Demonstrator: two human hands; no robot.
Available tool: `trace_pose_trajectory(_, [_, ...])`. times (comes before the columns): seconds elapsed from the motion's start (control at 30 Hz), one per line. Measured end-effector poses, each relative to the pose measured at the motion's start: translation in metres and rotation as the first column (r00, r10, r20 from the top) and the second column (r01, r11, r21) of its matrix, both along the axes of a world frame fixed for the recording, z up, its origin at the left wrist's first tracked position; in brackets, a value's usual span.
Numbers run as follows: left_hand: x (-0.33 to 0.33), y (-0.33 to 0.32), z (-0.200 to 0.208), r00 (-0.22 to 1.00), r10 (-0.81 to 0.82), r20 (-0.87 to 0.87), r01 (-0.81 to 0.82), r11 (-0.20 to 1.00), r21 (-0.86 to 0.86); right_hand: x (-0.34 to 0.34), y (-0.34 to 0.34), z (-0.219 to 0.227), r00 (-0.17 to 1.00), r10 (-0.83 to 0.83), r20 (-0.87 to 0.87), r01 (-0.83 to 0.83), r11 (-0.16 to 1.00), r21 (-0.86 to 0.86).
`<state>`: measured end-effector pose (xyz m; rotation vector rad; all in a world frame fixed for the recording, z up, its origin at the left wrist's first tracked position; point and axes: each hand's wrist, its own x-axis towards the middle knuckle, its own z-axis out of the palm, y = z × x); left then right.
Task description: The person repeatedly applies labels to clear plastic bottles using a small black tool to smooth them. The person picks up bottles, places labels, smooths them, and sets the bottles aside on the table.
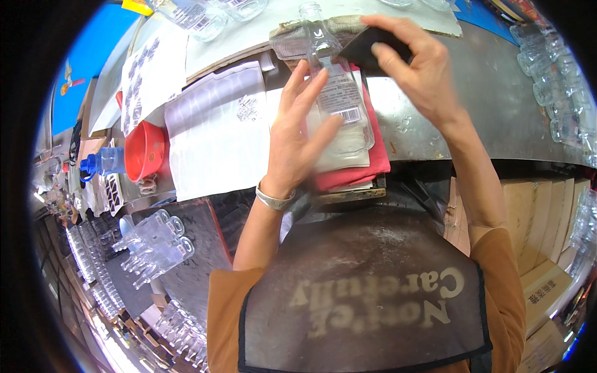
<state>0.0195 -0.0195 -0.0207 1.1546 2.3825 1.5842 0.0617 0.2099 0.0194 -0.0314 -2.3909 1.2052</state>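
clear bottle [339,93] with white barcoded label lies on red cloth [373,168], beside an orange-red bowl [144,150]
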Motion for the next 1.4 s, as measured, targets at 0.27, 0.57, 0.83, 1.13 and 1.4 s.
trace_pose_trajectory(0.27, [0.022,-0.017,-0.020,0.997,-0.066,0.033,0.066,0.998,0.023,-0.005,-0.016,0.022,0.961,0.023,-0.276,0.088,0.920,0.383])
trace_pose_trajectory(0.57, [0.036,-0.010,-0.014,0.991,0.110,-0.078,-0.103,0.991,0.088,0.015,-0.060,0.038,0.884,0.421,-0.202,-0.201,0.734,0.648])
trace_pose_trajectory(0.83, [0.041,-0.007,-0.020,0.994,0.104,0.033,-0.107,0.986,0.130,-0.041,-0.036,0.040,0.976,0.212,-0.050,-0.146,0.808,0.571])
trace_pose_trajectory(1.13, [0.038,-0.018,-0.018,0.983,0.006,0.182,-0.023,0.995,0.094,-0.027,-0.013,0.028,0.971,0.231,-0.059,-0.203,0.930,0.306])
trace_pose_trajectory(1.4, [0.029,-0.028,-0.021,0.960,-0.065,0.272,0.046,0.996,0.076,0.014,-0.019,0.007,0.908,0.396,-0.134,-0.361,0.905,0.226])
